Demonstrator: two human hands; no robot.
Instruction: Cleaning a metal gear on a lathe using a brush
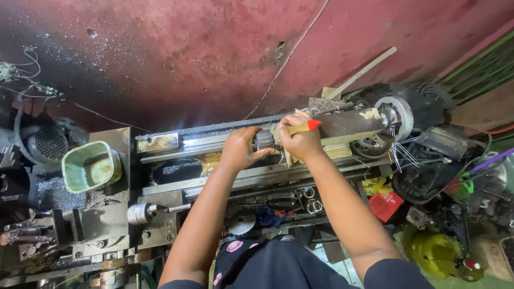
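A long grey metal lathe (pixel 214 140) lies across the view from left to right. My left hand (pixel 239 148) rests on a ribbed, gear-like metal part (pixel 263 140) mounted on the lathe, fingers around it. My right hand (pixel 300 140) grips a paintbrush with a wooden handle and red tip (pixel 306 127), held just right of the ribbed part, the bristle end hidden behind my fingers. The dark tailstock body (pixel 353 122) and its round handwheel (pixel 400 115) lie to the right.
A green plastic tub (pixel 91 167) sits on the lathe's left end, near a round motor grille (pixel 51 143). A shiny steel handle (pixel 140 213) sticks out below. A red basket (pixel 385 205), wires and yellow objects (pixel 436 251) clutter the right. A red wall is behind.
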